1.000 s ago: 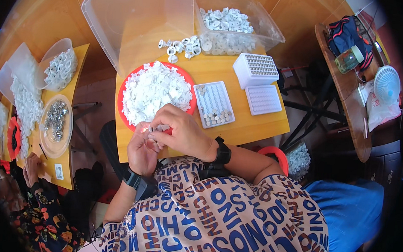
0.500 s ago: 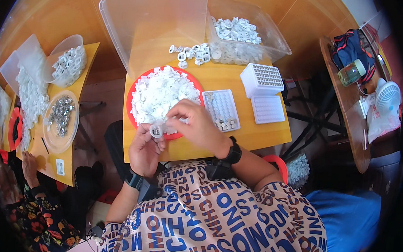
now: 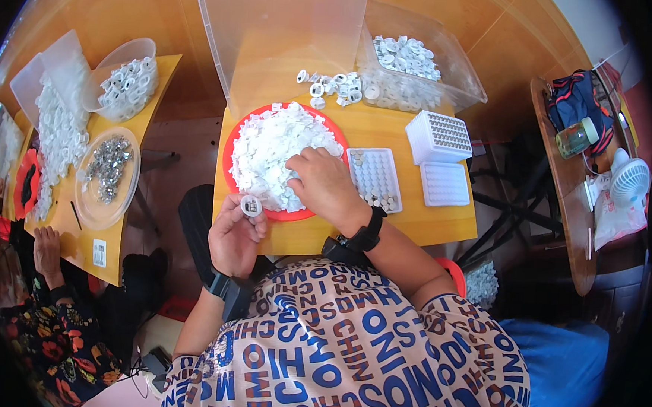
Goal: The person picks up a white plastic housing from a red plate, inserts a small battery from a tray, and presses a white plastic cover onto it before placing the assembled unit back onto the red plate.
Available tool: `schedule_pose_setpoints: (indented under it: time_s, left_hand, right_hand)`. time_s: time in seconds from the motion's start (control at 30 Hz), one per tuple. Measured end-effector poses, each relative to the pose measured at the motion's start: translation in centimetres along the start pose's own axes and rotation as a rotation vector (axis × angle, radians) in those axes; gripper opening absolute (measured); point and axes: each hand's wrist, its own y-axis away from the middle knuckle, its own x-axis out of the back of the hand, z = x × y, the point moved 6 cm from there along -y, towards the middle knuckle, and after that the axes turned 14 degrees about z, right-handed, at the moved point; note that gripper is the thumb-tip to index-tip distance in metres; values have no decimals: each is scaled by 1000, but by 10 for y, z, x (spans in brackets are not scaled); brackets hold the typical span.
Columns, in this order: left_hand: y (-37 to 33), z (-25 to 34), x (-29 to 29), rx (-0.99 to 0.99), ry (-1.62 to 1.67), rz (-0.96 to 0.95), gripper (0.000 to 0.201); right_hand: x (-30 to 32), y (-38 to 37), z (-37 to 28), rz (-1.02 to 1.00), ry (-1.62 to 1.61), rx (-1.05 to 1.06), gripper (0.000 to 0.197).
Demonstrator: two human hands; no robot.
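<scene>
My left hand (image 3: 234, 235) holds a small round white plastic part (image 3: 250, 205) between thumb and fingers, with a dark, metallic-looking middle. It is just off the near-left rim of a red round tray (image 3: 229, 156). Heaped on that tray is a pile of small white plastic pieces (image 3: 277, 144). My right hand (image 3: 323, 182) reaches over the tray's right side, its fingers curled down into the pile. Whatever its fingertips grip is hidden among the pieces. Beside that hand, a white tray (image 3: 379, 160) with small pockets holds several button-cell-like discs (image 3: 387, 203) at its near end.
Loose white round parts (image 3: 337, 88) lie behind the pile. A clear bin (image 3: 460, 85) of such parts stands at the back right, near stacked white trays (image 3: 438, 139) and another pocketed tray (image 3: 446, 185). Left, a co-worker's hand (image 3: 48, 254) rests on a second table with a dish of metal pieces (image 3: 104, 171).
My right hand has moved away from the part in my left hand and onto the white pile. My left hand still holds the round part. The whole view has shifted slightly.
</scene>
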Motion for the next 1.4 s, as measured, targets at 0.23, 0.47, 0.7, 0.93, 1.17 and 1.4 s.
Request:
schedule_pose_setpoints:
  time_s: [0.23,0.47,0.7,0.93,1.17,1.4]
  left_hand:
    - [-1,-4,-2,34,-3,-4,11]
    - [1,-7,-6,46,-19,-23,12]
    - [2,-9,-9,68,-13,20,11]
    - [1,-9,-9,55,-60,-4,10]
    - [0,-11,-14,83,-75,-89,13]
    - [5,-12,-32,106,-17,-213,17]
  right_hand:
    - [-6,3,5,-46,57,4,12]
    - [-6,0,-4,-35,16,55,12]
    - [-13,1,-1,13,72,104,9]
    - [-9,2,11,118,20,22,7]
    - [3,8,33,42,-633,-418,10]
    - [7,15,17,-50,-864,-555,11]
